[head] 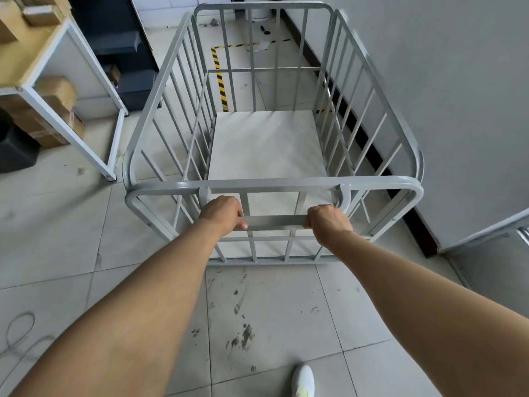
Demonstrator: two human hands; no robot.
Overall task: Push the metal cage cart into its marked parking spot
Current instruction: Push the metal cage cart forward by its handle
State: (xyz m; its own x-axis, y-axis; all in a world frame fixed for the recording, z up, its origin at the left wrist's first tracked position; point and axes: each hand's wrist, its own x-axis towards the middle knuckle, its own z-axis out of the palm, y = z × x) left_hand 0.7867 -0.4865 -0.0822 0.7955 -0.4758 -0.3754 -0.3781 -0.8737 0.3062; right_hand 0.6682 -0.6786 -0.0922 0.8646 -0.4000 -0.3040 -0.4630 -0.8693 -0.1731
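Both hands (221, 213) (329, 222) wrap the flat steel bar (276, 222) of the grey barred cart (266, 144)

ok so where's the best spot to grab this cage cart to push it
Grip the flat horizontal handle bar on the cage cart's near end, from behind, as the left hand and right hand do. It sits crosswise at mid-width, so pushing there drives the cart straight toward the striped floor tape.

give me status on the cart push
Left hand and right hand gripping flat handle bar. Grey metal cage cart short of yellow-black striped floor tape. Path looks clear.
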